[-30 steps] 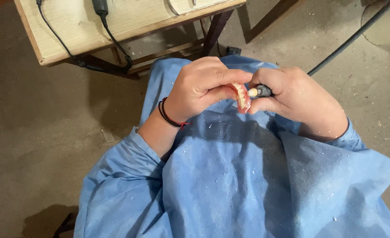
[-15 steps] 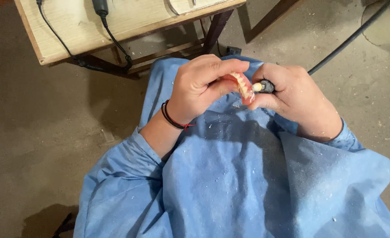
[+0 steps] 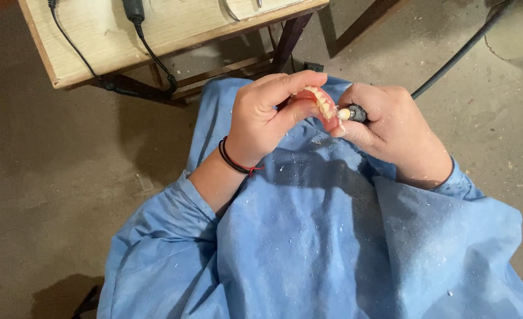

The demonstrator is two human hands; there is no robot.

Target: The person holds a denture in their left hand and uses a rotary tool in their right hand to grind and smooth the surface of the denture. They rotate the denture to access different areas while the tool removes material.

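Observation:
My left hand (image 3: 267,118) grips a pink denture (image 3: 319,103) with a row of pale teeth, held up over my lap between thumb and fingers. A black and red cord bracelet circles that wrist. My right hand (image 3: 391,127) is closed around a black rotary handpiece (image 3: 352,113), whose pale rounded tip sits right against the denture's right edge. Both hands hover above a blue gown (image 3: 308,236) speckled with white dust.
A wooden bench (image 3: 96,41) stands ahead at the top, with black cables (image 3: 149,53) hanging off its edge. A dark hose (image 3: 462,50) runs across the concrete floor at the upper right. Dark bench legs stand just beyond my knees.
My left hand has turned the denture so its teeth face up and out. The handpiece tip has shifted from behind the denture to its right edge.

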